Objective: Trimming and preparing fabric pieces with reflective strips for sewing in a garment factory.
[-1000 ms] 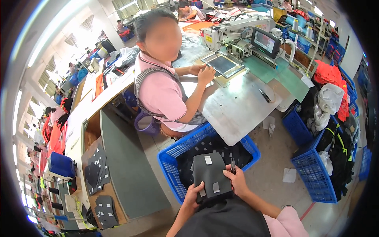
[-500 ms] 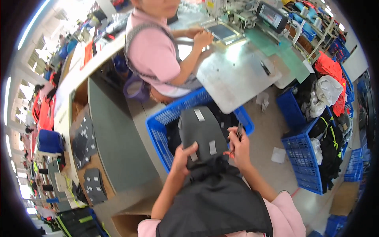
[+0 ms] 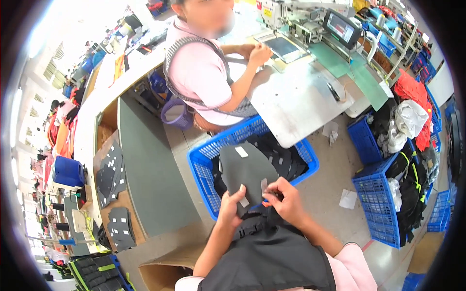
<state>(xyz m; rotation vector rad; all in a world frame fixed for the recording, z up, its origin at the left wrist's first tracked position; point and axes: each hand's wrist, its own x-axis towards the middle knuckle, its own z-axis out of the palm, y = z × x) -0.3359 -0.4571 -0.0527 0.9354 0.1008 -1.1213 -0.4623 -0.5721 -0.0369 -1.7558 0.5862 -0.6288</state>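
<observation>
A: What is held by the two hands?

B: A dark grey fabric panel [image 3: 245, 169] with small pale tabs on it is gripped at its lower end by both. The left hand [image 3: 231, 206] is closed around the panel's lower left edge, thumb pressed on the face beside a pale tab. The right hand [image 3: 286, 201] is pinched shut on the lower right edge, and something small and orange is glimpsed under its fingers; what it is cannot be told.

A: Where is the panel placed, taking the blue basket as the landmark?

B: The panel is held above the blue basket [image 3: 204, 167], over its near half, with its rounded top pointed toward the far rim. More dark cut pieces [image 3: 286, 157] are stacked inside the basket, to the right of the panel.

A: And what is found around the basket?

B: Behind it, a seated person in a pink shirt [image 3: 206, 72] is seen at a white work table [image 3: 296, 99], whose corner overhangs the basket's far right rim. A sewing machine with a screen [image 3: 342, 26] is set further back on that table. To the right of the basket, other blue crates [image 3: 376, 194] filled with garments are stood on the floor. To its left, a grey-topped bench [image 3: 145, 169] is placed, with flat dark pieces [image 3: 110, 169] laid on a shelf beyond it.
</observation>
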